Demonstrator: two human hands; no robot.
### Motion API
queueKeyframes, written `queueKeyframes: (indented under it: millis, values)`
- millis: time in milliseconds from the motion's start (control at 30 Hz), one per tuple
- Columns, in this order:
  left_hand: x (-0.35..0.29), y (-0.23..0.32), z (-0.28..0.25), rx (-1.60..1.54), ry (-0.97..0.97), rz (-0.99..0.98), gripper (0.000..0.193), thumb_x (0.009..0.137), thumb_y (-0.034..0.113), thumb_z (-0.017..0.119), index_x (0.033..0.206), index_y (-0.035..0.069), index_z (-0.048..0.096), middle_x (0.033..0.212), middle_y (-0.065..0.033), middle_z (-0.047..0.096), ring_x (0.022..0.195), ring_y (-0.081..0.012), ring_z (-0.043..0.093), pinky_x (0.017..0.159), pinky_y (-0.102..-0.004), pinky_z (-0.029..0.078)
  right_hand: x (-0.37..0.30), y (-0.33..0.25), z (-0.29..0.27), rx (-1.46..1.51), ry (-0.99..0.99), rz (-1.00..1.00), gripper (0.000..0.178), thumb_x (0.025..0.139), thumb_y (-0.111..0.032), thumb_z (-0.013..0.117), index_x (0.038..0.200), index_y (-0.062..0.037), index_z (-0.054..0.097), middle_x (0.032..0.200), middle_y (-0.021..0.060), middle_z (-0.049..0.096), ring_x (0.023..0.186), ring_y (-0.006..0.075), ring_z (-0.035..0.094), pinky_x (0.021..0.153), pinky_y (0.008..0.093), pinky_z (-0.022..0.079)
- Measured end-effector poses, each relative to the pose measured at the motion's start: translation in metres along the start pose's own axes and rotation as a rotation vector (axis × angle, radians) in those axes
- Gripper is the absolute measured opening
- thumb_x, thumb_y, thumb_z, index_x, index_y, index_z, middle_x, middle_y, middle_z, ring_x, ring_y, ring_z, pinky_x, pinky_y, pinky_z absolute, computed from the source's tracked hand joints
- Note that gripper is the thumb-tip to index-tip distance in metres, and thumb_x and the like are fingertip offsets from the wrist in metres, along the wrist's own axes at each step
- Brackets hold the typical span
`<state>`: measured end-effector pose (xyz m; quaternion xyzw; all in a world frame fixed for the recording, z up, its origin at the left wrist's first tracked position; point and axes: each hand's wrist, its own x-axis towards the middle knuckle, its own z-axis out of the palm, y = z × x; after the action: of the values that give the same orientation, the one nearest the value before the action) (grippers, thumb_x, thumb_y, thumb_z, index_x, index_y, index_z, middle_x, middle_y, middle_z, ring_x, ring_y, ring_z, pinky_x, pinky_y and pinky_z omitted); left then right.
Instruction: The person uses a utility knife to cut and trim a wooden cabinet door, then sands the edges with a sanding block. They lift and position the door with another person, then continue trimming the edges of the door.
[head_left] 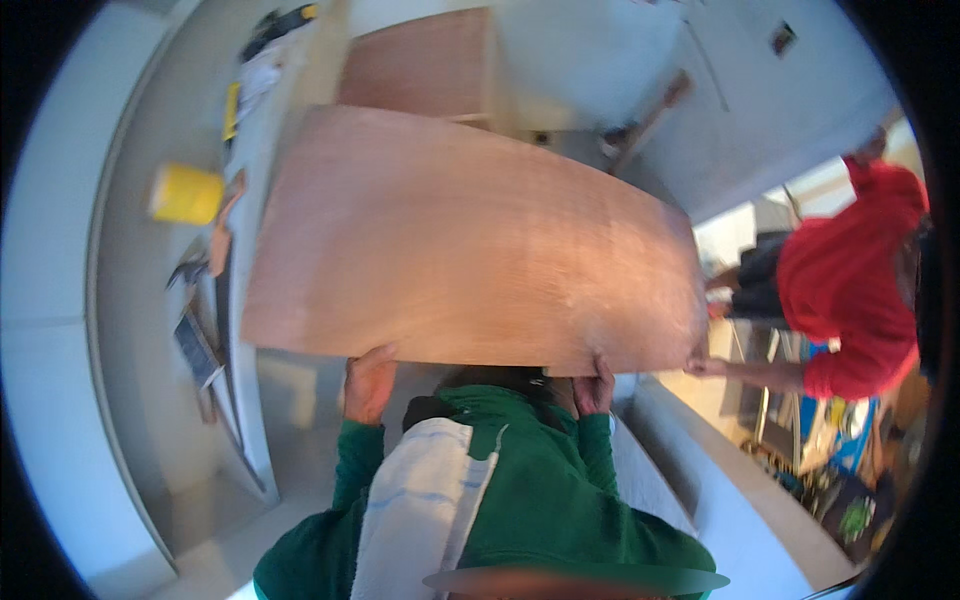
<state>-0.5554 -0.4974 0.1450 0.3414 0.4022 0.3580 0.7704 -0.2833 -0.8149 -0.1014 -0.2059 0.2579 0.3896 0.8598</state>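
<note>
A large reddish-brown plywood sheet (470, 240) spreads out in front of me, with its near edge across both my hands. My left hand (370, 385) grips that edge left of its middle, thumb on top and the other fingers hidden below. Farther right, my right hand (594, 387) clasps the same edge, its thumb also on the upper face. A co-worker in a red top (850, 285) stands at the right, and their hand (707, 367) touches the sheet's near right corner.
Along the left lie a yellow roll-shaped object (187, 194), a hammer (188, 270) and a handsaw (198, 350). Another brown panel (420, 65) stands behind the sheet. A pale wall (760, 110) rises at the far right. A long ledge (740, 490) runs at the near right.
</note>
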Motion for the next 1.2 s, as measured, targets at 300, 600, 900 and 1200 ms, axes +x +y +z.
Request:
queueKeyframes:
  millis: [300, 600, 900, 1200]
  values:
    - [0.025, 0.01, 0.006, 0.007, -0.103, -0.035, 0.063, 0.094, -0.003, 0.077, 0.154, 0.006, 0.062, 0.149, -0.009, 0.07, 0.143, -0.0305, 0.064, 0.122, -0.0507, 0.049, 0.017, 0.009, 0.001, 0.005, -0.058, 0.009, 0.043, 0.111, -0.016, 0.075, 0.148, 0.0002, 0.063, 0.151, 0.0182, 0.07, 0.144, 0.0341, 0.065, 0.128, 0.0579, 0.051]
    - [0.053, -0.039, -0.036, -0.159, -0.076, -0.023, 0.06, 0.094, -0.007, 0.073, 0.153, 0.005, 0.064, 0.15, -0.0096, 0.069, 0.144, -0.0308, 0.063, 0.124, -0.0519, 0.048, 0.054, 0.012, -0.011, 0.008, -0.105, 0.049, 0.045, 0.111, -0.016, 0.073, 0.151, 0.001, 0.062, 0.156, 0.0203, 0.067, 0.148, 0.0359, 0.061, 0.127, 0.0595, 0.051]
    - [0.059, -0.044, -0.06, -0.132, -0.084, 0.012, 0.068, 0.087, -0.006, 0.078, 0.153, 0.004, 0.064, 0.154, -0.011, 0.068, 0.149, -0.0317, 0.059, 0.133, -0.0529, 0.039, 0.081, 0.018, -0.027, -0.057, -0.064, 0.065, 0.046, 0.108, -0.018, 0.078, 0.147, 0.0018, 0.063, 0.148, 0.0169, 0.071, 0.142, 0.0349, 0.065, 0.125, 0.0572, 0.052]
    - [0.063, -0.053, -0.083, -0.169, 0.008, -0.024, 0.07, 0.087, -0.007, 0.077, 0.154, 0.006, 0.064, 0.155, -0.0105, 0.067, 0.151, -0.0332, 0.057, 0.135, -0.0547, 0.036, 0.079, 0.025, -0.02, -0.098, -0.137, 0.059, 0.045, 0.107, -0.02, 0.079, 0.145, 0.0002, 0.065, 0.147, 0.0159, 0.072, 0.142, 0.0337, 0.066, 0.125, 0.0548, 0.052]
